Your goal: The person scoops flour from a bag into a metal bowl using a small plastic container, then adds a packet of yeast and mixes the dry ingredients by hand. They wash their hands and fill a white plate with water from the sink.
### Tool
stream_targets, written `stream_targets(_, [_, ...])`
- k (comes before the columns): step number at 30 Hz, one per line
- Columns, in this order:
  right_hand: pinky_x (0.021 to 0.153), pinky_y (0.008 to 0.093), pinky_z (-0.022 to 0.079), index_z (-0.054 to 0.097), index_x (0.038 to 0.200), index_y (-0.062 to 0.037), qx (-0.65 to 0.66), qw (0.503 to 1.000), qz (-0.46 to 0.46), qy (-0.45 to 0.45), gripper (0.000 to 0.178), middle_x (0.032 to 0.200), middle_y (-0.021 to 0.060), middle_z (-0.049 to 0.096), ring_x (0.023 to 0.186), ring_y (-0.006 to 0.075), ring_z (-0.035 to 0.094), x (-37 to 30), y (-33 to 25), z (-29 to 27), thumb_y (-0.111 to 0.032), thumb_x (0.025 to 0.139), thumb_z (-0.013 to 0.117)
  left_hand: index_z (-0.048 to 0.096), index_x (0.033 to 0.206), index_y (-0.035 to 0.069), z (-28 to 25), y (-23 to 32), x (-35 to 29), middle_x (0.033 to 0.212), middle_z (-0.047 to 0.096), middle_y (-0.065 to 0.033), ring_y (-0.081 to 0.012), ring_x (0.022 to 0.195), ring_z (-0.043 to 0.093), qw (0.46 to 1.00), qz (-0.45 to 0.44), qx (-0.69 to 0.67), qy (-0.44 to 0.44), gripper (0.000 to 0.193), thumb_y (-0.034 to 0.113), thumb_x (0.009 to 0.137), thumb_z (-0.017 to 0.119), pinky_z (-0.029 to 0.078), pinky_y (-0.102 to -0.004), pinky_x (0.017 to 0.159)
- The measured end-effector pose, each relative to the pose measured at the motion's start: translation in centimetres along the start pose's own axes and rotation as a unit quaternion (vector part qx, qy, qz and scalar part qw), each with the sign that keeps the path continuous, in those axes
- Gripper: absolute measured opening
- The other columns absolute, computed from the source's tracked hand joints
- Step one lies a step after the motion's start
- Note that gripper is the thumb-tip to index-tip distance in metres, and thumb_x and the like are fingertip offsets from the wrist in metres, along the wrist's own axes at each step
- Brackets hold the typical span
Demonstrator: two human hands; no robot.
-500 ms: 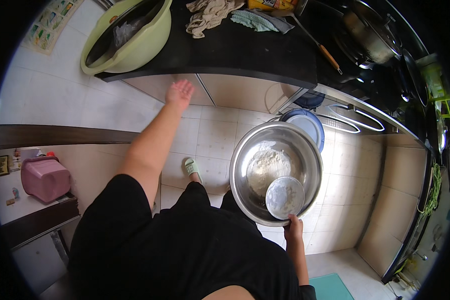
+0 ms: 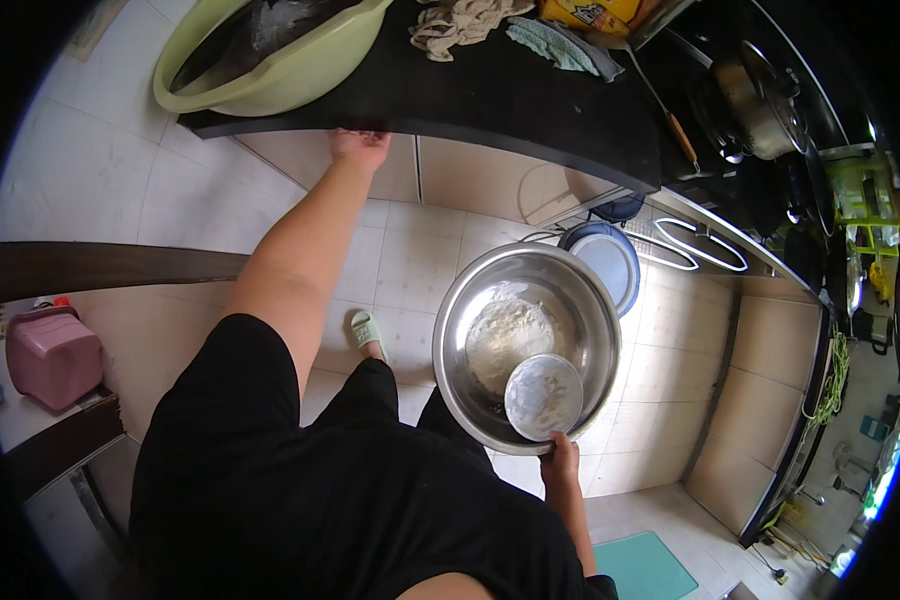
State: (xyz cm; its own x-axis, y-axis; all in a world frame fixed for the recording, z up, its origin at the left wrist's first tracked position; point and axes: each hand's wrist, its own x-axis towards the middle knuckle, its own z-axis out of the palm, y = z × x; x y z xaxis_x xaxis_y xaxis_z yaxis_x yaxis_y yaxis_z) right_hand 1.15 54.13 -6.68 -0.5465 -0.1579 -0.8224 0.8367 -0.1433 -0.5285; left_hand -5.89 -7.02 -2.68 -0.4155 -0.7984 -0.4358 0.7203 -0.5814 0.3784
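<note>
Right hand [image 2: 560, 462] at near rim of steel bowl [image 2: 526, 345], fingers clamped on the rim; bowl held level above the floor [image 2: 420, 260], clear of the table [image 2: 490, 95]. White flour heap [image 2: 508, 335] inside bowl, toward the far side. Small round dish [image 2: 543, 396], dusted white, resting inside bowl against the near wall, just above the gripping fingers.

Left hand [image 2: 358, 146] stretched forward, touching front edge of the dark table; fingertips tucked under the edge, so cannot tell whether fingers apart or together.

On table: green basin [image 2: 270, 75] at left end, near the left hand but apart from it; crumpled cloth [image 2: 465, 22] and teal rag [image 2: 555, 45] further right; long-handled utensil [image 2: 665, 110] beside pots [image 2: 755, 100] at far right.

On floor: blue-rimmed plate [image 2: 610, 260] partly behind bowl; green sandal [image 2: 367, 330] on one foot. Pink stool [image 2: 52, 355] at far left.
</note>
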Motion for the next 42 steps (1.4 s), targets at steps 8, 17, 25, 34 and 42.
stream_targets(8, [0.046,0.0276,0.044,0.052,0.084,0.0010,-0.008,1.000,0.006,0.021,0.017,0.070,0.0057,0.056,0.056,0.0175,0.055,-0.3,0.8,2.6,-0.008,0.070,0.054,0.048,0.098,0.001,0.0,-4.7,-0.9,0.107,0.048,-0.0124,-0.0273,0.104,0.045,0.988,-0.113,-0.105,0.027,0.048,0.040,0.090,0.023,0.037,-0.0427,0.091])
stream_targets(17, [0.056,0.0293,0.049,0.049,0.093,0.0029,-0.034,0.999,-0.004,0.029,0.026,0.078,0.0083,0.055,0.065,0.0203,0.057,-1.8,-1.4,6.4,-0.005,0.069,0.053,0.049,0.085,0.005,-11.5,1.2,-9.6,0.084,0.052,-0.0065,-0.0226,0.081,0.051,0.969,-0.231,0.090,0.015,0.037,0.040,0.087,0.035,0.041,-0.0320,0.069])
stream_targets(25, [0.061,0.0332,0.052,0.049,0.089,0.0061,-0.121,0.992,0.024,0.005,0.023,0.078,0.0119,0.056,0.065,0.0235,0.059,0.8,-1.3,9.7,-0.007,0.069,0.052,0.049,0.076,0.013,-17.5,18.7,-21.4,0.069,0.051,0.0004,-0.0117,0.063,0.047,0.910,-0.129,0.377,0.112,0.028,0.040,0.083,0.049,0.037,-0.0283,0.056])
stream_targets(34, [0.061,0.0329,0.052,0.051,0.086,0.0101,-0.237,0.963,0.087,-0.097,0.024,0.079,0.0149,0.058,0.065,0.0244,0.059,8.5,-2.7,15.7,-0.008,0.070,0.053,0.052,0.086,0.000,-18.5,22.7,-23.1,0.084,0.055,-0.0143,-0.0289,0.077,0.052,0.424,0.236,0.862,0.145,0.029,0.029,0.087,0.045,0.042,-0.0366,0.068])
stream_targets(42, [0.060,0.0313,0.050,0.054,0.086,0.0107,-0.346,0.919,0.093,-0.165,0.029,0.078,0.0136,0.059,0.066,0.0225,0.059,14.1,-3.6,17.4,-0.011,0.068,0.057,0.054,0.103,0.001,-21.0,20.2,-22.6,0.091,0.054,-0.0164,-0.0316,0.083,0.052,0.334,0.387,0.816,0.271,0.025,0.017,0.087,0.044,0.042,-0.0369,0.075])
